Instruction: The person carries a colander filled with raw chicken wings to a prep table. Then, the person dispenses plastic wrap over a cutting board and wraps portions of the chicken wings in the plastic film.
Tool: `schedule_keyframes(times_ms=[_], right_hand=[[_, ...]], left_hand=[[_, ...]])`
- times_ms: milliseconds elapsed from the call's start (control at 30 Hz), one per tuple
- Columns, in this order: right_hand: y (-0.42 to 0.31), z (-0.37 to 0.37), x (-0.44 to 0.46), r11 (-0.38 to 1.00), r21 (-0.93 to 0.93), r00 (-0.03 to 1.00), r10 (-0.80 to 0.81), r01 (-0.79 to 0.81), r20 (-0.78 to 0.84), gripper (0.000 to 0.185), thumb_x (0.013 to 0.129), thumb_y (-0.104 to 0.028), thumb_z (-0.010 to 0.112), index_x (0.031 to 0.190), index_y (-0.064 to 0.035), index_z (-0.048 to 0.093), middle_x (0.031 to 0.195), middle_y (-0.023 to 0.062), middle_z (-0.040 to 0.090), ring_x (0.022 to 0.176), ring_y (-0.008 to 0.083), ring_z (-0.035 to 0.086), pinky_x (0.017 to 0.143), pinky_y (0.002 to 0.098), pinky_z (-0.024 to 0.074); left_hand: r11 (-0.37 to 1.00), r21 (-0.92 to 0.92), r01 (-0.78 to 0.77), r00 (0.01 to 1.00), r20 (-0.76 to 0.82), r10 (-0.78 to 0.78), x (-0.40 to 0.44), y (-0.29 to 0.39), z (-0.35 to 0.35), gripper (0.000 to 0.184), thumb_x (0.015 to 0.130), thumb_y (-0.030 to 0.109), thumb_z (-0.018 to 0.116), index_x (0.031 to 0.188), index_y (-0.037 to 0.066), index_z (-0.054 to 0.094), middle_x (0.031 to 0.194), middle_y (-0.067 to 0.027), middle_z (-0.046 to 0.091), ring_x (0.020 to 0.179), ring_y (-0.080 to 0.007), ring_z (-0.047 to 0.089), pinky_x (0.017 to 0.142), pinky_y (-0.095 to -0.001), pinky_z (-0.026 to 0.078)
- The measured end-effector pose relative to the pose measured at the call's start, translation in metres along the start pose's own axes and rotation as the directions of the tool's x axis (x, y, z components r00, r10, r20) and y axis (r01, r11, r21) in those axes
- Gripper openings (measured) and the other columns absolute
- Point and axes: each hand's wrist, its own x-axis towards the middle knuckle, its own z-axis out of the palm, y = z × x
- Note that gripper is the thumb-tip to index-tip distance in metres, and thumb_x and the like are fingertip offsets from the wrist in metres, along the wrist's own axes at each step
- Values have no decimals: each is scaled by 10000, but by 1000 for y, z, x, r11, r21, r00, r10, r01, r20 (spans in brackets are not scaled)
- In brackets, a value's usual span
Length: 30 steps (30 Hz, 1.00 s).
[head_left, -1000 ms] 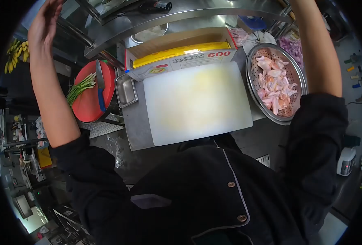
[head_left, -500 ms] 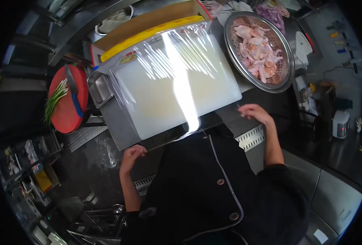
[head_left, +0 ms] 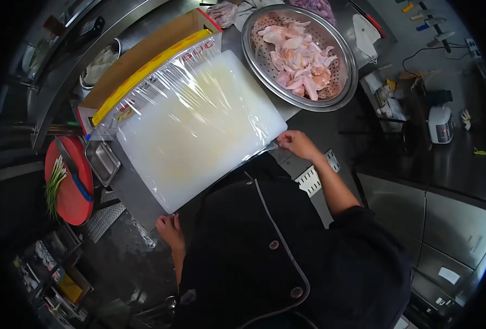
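Observation:
A clear sheet of plastic wrap stretches from its long box over a white cutting board. At the board's near right corner, the fingers of my right hand are pinched on the wrap's edge. Near the lower left corner, my left hand has its fingertips closed just under the board; the film's edge there is hard to make out. The yellow-edged wrap box lies along the far side of the board, its cardboard lid standing up.
Right of the board stands a perforated steel colander holding raw chicken pieces. At left, a red round board carries a blue-handled knife and green onions. A small steel pan sits beside the white board.
The wrap has come down from above the board to lie against it. Both hands have lowered to the near corners. The view has shifted, so everything sits further left.

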Motion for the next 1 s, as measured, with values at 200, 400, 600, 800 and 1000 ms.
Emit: schedule_keyframes(times_ms=[200,400,600,800,1000], right_hand=[[-116,-105,20,859,-486,872,-355,162,-337,252,858,-218,620,995,-8,647,820,76,677,731,156,657,670,317,527],[-88,-147,81,486,-865,934,-237,-123,-266,492,763,-377,677,1125,-48,629,947,170,686,924,275,669,806,368,512],[-154,-148,43,769,-590,817,-492,247,-299,407,775,-125,620,1162,-4,591,1036,121,639,924,221,625,814,317,490],[-209,79,48,582,-566,732,-680,583,55,364,718,-59,683,1068,-37,586,1103,142,525,937,325,582,776,385,501],[-161,188,65,430,-557,620,-757,711,206,434,693,-94,717,1104,-75,581,1177,160,491,1022,374,528,827,444,489]], left_hand=[[815,-346,465,840,462,-283,23,-41,-24,219,811,171,727,759,3,597,814,-121,549,767,-257,549,685,-382,440],[969,63,238,625,754,-203,148,103,-115,253,859,206,673,767,-19,602,661,-41,597,646,-91,529,604,-283,433],[857,-442,264,818,574,44,179,150,-86,226,926,224,629,898,0,645,759,-18,616,715,-78,544,647,-247,437],[193,-760,620,755,646,117,211,187,-68,292,939,144,598,1199,13,570,979,-70,657,859,-130,616,741,-247,481],[283,-817,503,842,537,53,210,159,-32,327,932,91,587,1242,5,535,1046,-88,645,917,-161,624,789,-287,501]])
